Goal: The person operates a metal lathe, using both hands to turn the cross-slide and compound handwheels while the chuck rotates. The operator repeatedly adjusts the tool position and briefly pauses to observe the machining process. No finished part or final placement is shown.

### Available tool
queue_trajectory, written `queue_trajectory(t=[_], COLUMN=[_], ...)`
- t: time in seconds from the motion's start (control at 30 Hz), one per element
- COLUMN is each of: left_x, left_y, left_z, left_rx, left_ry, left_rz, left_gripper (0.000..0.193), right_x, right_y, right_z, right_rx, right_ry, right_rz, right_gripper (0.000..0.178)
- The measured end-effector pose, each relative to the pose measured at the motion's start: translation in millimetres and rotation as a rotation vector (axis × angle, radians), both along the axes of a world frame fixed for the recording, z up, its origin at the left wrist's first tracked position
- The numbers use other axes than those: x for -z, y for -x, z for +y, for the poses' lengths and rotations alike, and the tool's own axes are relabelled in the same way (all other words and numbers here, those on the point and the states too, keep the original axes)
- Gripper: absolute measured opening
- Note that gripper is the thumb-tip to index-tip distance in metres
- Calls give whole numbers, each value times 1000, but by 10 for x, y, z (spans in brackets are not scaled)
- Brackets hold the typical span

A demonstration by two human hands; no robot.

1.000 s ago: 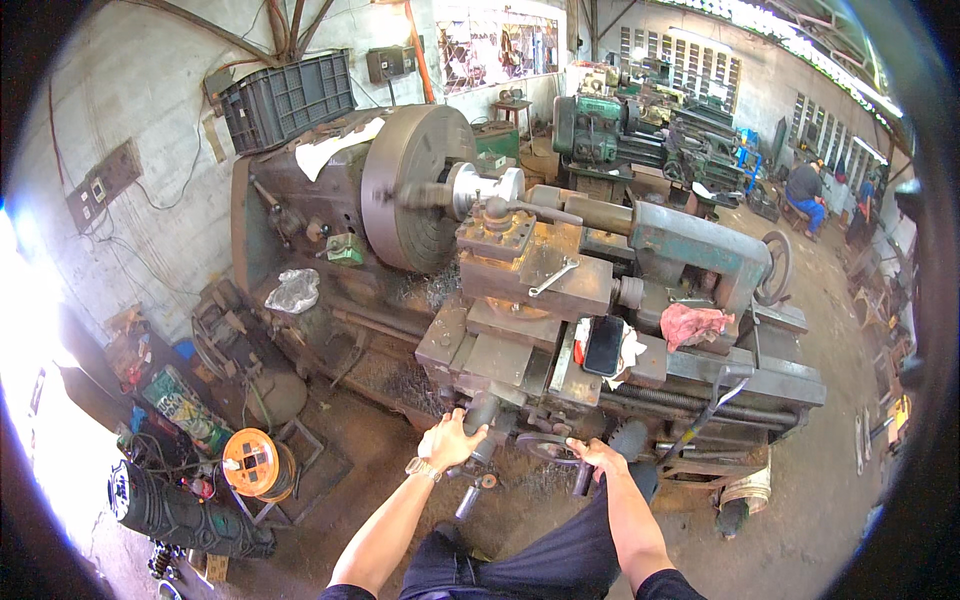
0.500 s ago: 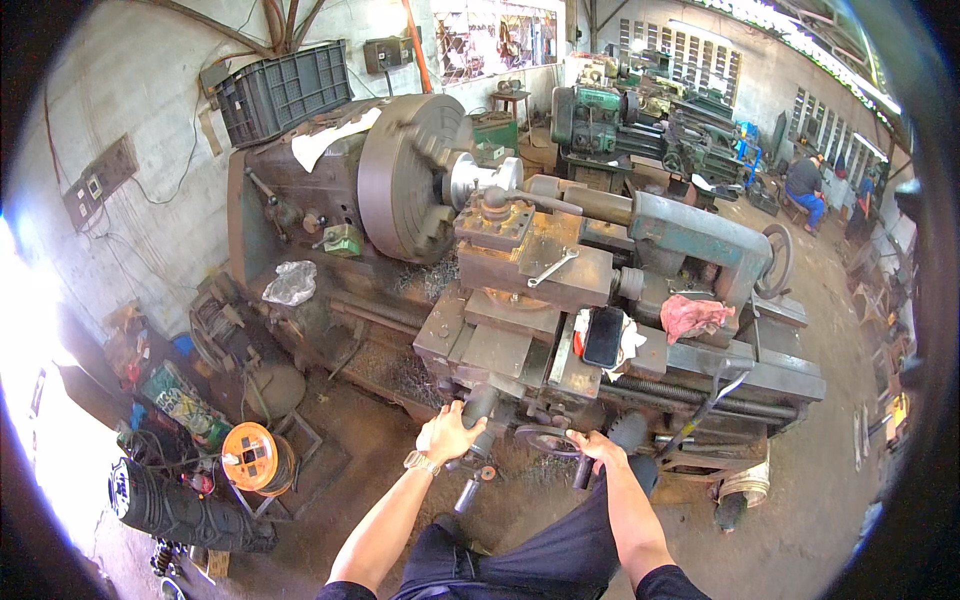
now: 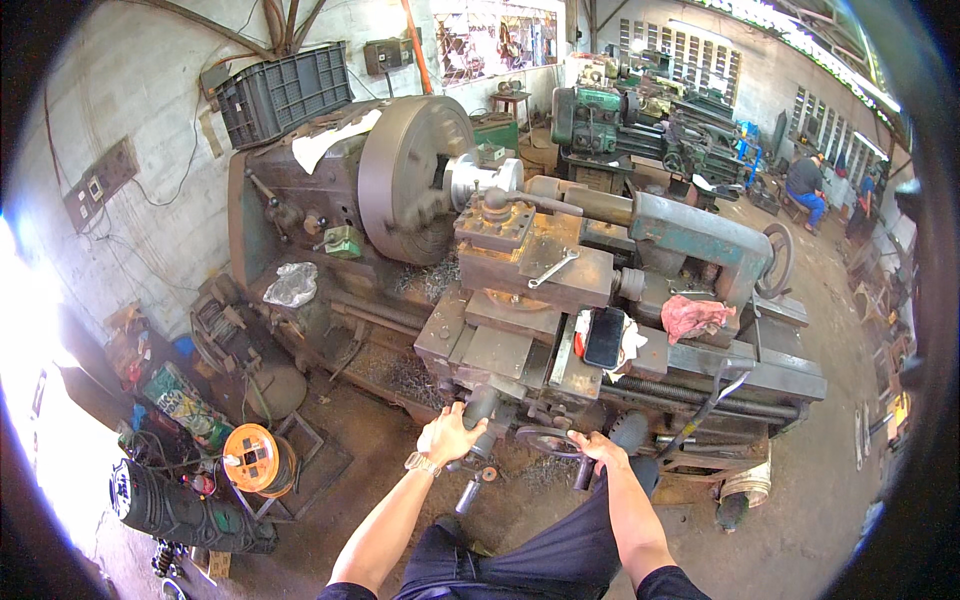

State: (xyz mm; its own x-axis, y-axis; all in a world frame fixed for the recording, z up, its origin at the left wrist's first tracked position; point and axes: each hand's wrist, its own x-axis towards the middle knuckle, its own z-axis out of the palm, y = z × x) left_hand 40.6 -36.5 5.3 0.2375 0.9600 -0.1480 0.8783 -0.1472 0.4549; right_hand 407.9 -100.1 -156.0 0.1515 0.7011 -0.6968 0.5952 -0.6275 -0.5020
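Observation:
A big metal lathe stands before me, its wide round chuck [image 3: 405,180] blurred by turning. The chuck grips a shiny metal workpiece [image 3: 482,178], just behind the tool post [image 3: 494,215]. My left hand [image 3: 450,436], with a watch at the wrist, is closed on a dark cylindrical hub [image 3: 482,402] at the carriage front. Below it a crank handle [image 3: 468,495] sticks out. To the right, my right hand [image 3: 598,449] closes on the rim of a handwheel [image 3: 548,440], beside its downward handle [image 3: 583,473]; its fingertips are partly hidden.
A spanner [image 3: 553,268] lies on the slide. A phone [image 3: 603,338] on white cloth and a pink rag [image 3: 696,318] rest farther right. At lower left stands an orange cable reel [image 3: 250,459]. A person [image 3: 805,190] sits far right, near another green lathe [image 3: 590,120].
The chuck has kept spinning, its jaws now smeared away by motion. Both my hands stay in nearly the same places.

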Motion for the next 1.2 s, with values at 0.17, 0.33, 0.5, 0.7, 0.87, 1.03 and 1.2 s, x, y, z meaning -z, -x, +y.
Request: queue_trajectory(t=[0.17,0.33,0.5,0.7,0.87,1.03,1.2], left_x=[-12,5,16,-27,-23,-34,21], left_y=[-2,-3,-14,-11,-19,-13,-14], left_z=[17,4,13,4,3,23,12], left_rx=[15,-11,2,-2,-7,-5,4], left_ry=[-17,26,-30,3,29,25,-3], left_rz=[-23,14,-7,13,30,26,36], left_gripper=[79,76,75,76,76,77,77], right_x=[-79,-226,-182,-214,-303,-424,-578], right_y=[68,82,69,91,122,159,192], right_z=[-12,-61,-44,-56,-76,-69,-98], right_rx=[34,15,-13,-40,-19,-21,-61], right_ry=[1,40,-6,-46,-3,-12,19], right_rz=[-69,-55,-81,-111,-156,-53,-173], right_gripper=[112,112,102,85,90,103,99])
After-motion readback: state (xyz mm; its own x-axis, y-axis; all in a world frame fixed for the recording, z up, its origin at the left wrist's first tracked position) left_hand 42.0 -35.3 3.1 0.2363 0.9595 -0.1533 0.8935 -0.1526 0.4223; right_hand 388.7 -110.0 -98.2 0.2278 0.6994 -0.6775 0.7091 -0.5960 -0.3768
